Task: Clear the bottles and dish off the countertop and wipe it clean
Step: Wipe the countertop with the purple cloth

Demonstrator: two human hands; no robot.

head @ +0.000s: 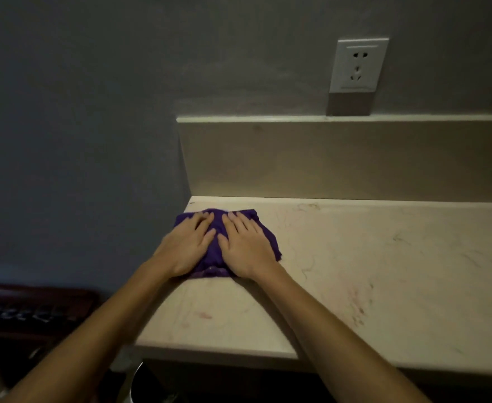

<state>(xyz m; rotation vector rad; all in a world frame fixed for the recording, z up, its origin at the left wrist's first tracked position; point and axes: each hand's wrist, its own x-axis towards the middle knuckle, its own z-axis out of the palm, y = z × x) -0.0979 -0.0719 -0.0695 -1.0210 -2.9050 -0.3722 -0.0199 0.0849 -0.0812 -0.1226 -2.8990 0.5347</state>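
A purple cloth (214, 248) lies flat on the pale marble countertop (369, 271), close to its far left corner. My left hand (185, 247) rests palm down on the cloth's left half, fingers together and stretched toward the wall. Beside it my right hand (246, 247) presses flat on the right half. Neither hand grips the cloth; both lie on top of it. No bottles or dish show in the head view. Faint reddish smears and dark veins mark the counter to the right and near the front edge.
A low backsplash (340, 158) runs behind the counter, with a white wall socket (356, 66) above it. The grey wall (79, 141) bounds the counter's left end. Below left stand a dark wooden piece (29, 312) and a round bin (140, 385).
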